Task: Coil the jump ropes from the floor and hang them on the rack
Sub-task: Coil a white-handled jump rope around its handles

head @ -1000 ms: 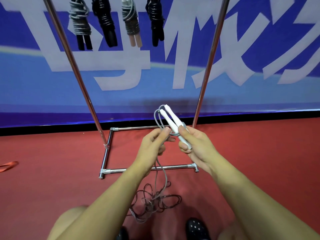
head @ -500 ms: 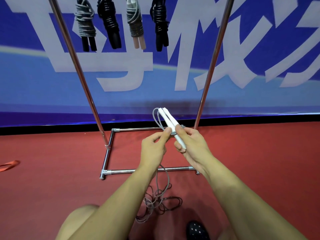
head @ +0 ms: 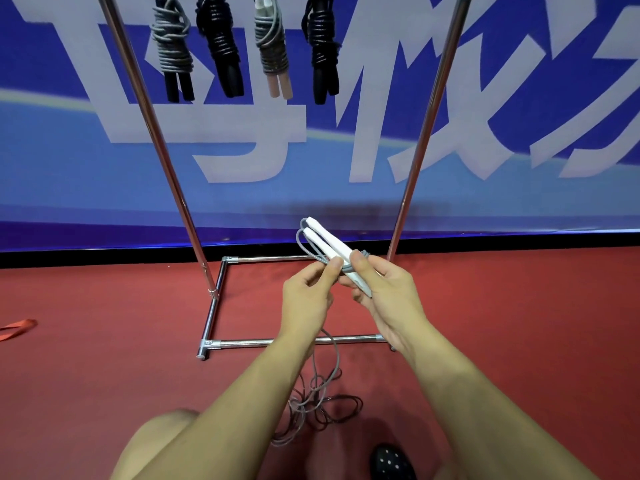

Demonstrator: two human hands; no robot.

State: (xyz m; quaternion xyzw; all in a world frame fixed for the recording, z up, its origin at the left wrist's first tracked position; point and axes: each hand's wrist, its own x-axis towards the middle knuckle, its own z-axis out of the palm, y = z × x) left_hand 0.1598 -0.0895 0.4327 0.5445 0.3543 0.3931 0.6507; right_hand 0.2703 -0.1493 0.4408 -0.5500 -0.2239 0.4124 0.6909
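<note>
My right hand (head: 384, 292) grips the two white handles (head: 329, 242) of a jump rope, held side by side and pointing up and left. My left hand (head: 306, 294) pinches the grey cord (head: 308, 249) beside the handles, where a turn of cord lies around them. The rest of the cord hangs down between my forearms into a loose tangle (head: 311, 407) on the red floor. A chrome rack (head: 162, 161) stands in front of me. Several coiled ropes (head: 221, 46) hang from its top.
The rack's base frame (head: 211, 313) lies on the red floor just beyond my hands, its second upright (head: 426, 133) at the right. A blue banner wall (head: 519, 116) is behind it. A red strap (head: 17, 329) lies far left. My knee (head: 156, 441) and a dark shoe (head: 389, 462) are at the bottom.
My hands have stayed close together around the handles while the left hand works the cord round them. The view has tilted up slightly, showing more of the hanging ropes.
</note>
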